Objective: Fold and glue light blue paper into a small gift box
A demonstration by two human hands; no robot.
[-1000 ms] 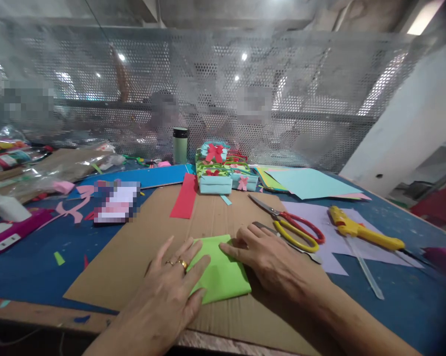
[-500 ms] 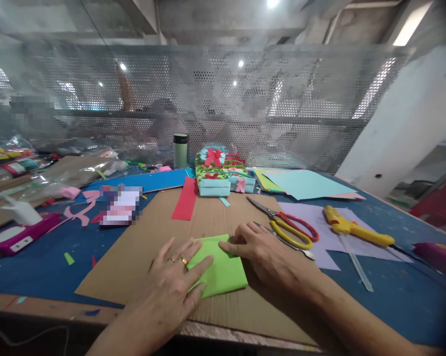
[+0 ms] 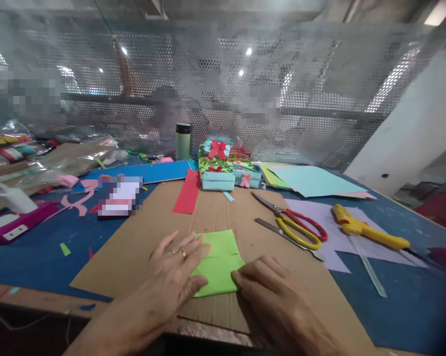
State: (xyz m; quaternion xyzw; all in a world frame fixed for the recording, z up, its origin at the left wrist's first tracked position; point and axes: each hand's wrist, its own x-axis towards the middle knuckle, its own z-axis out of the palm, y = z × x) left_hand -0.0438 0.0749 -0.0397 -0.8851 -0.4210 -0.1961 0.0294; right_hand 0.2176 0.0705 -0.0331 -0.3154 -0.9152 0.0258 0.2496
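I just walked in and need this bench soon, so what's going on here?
A person is working a folded green sheet of paper on the brown cardboard mat. The left hand lies flat on the paper's left side, and the right hand touches its near right corner. To the right, red-and-yellow-handled scissors and a yellow glue gun lie untouched; small decorated paper boxes stand at the mat's far edge.
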